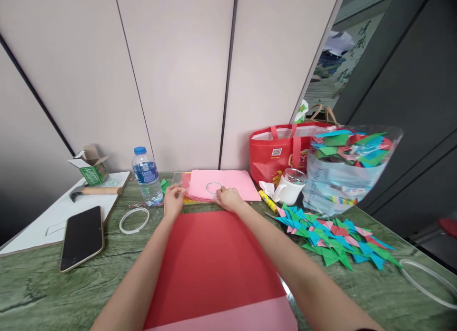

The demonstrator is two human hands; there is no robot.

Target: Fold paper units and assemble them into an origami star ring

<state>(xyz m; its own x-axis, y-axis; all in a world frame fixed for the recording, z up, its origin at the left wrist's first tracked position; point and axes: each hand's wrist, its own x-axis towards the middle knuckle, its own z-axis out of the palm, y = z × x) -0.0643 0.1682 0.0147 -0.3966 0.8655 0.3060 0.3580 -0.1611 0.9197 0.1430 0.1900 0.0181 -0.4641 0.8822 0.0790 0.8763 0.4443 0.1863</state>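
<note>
A stack of pink paper (235, 181) lies against the wall, with a thin ring or circle outline (213, 188) on it. At its left end, my left hand (173, 200) has its fingertips closed on a corner that looks partly covered by clear film. My right hand (230, 198) bends its fingers over the near edge of the stack, beside the circle, and seems to pinch the paper. Between my forearms a large red sheet (221, 255) is spread out, with a pink strip (232, 316) along its near side.
On the left are a phone (83, 238), a hammer-like tool (96, 190), a small green box (93, 169), a water bottle (147, 176) and a white ring (134, 220). Folded paper pieces (332, 236), a glue stick (267, 201), a mug (289, 187), a red bag (267, 152) and a plastic bag (332, 183) stand right.
</note>
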